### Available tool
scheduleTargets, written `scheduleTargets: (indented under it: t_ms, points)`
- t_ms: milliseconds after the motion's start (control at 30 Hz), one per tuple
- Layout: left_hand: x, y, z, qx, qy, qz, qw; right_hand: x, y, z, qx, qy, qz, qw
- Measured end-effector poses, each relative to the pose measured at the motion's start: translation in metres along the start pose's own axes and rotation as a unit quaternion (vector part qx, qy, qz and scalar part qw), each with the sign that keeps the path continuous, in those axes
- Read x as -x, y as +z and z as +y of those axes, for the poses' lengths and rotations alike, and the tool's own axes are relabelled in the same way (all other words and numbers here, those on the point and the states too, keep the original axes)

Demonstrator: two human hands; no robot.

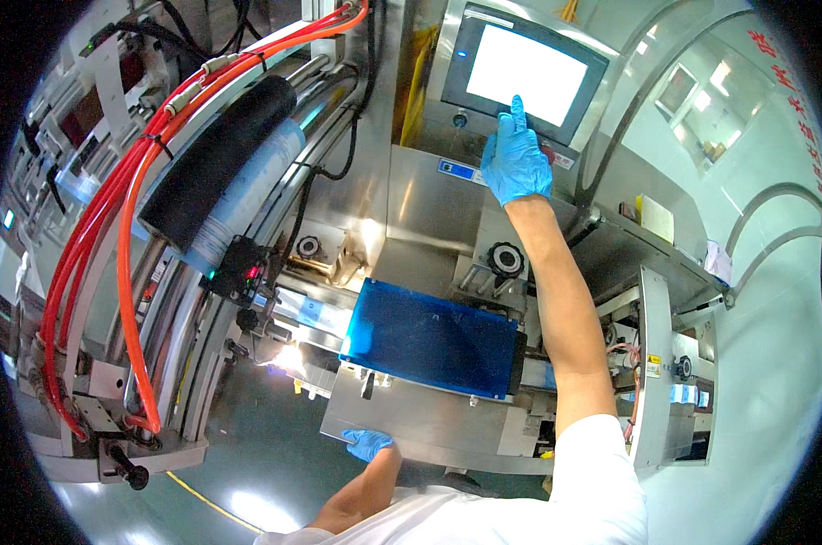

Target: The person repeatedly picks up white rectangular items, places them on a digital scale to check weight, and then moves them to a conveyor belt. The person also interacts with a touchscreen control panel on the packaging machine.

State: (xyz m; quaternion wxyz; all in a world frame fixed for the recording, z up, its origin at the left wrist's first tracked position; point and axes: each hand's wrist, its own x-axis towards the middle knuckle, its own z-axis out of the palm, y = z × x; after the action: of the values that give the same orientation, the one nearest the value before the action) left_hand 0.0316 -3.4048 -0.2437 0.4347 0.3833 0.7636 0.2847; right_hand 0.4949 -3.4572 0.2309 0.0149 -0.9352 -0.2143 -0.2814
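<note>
My right hand (pixel 517 162), in a blue glove, reaches up to a touchscreen panel (pixel 527 73) with a dark frame. Its index finger is stretched out onto the lower part of the bright white screen, and the other fingers are partly bent; nothing is held. My left hand (pixel 368 443), also gloved in blue, rests at the front edge of a steel machine plate (pixel 429 418), its fingers stretched out and holding nothing that I can see. Between the hands lies a blue see-through cover (pixel 429 341) over the machine's middle.
At left, a black roller (pixel 218 163) and a film roll (pixel 247 195) sit behind red and orange hoses (pixel 124 236). Black knobs (pixel 504 260) stick up behind the cover. A steel side plate (pixel 654 372) stands at right, with small packs (pixel 689 395) beyond it.
</note>
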Motion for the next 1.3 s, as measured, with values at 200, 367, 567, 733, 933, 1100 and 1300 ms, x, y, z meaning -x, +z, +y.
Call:
scheduleTargets:
  t_ms: [200,367,567,733,933,1100,1300]
  points:
    - [0.009,-0.004,0.019,0.041,-0.046,0.036,0.997,0.000,-0.013,-0.011,-0.013,0.013,0.003,1.000]
    - [0.021,-0.009,0.034,0.030,-0.064,0.060,0.996,-0.004,-0.017,-0.010,-0.010,0.030,-0.034,0.999]
    - [0.014,-0.003,0.020,-0.018,-0.053,0.006,0.998,0.142,-0.101,-0.067,-0.283,0.043,-0.005,0.958]
    - [-0.013,-0.008,0.009,0.011,-0.010,-0.179,0.984,0.360,-0.111,-0.106,-0.327,-0.170,0.018,0.929]
    - [-0.055,-0.046,0.008,0.148,-0.126,-0.428,0.883,0.573,-0.099,0.024,-0.404,-0.111,-0.481,0.770]
    - [-0.034,-0.144,-0.059,-0.135,0.001,-0.460,0.877,0.704,-0.097,0.200,-0.345,0.080,-0.597,0.719]
    - [0.059,-0.253,-0.181,-0.327,-0.303,-0.274,0.852,0.741,-0.114,0.375,-0.292,0.271,-0.424,0.813]
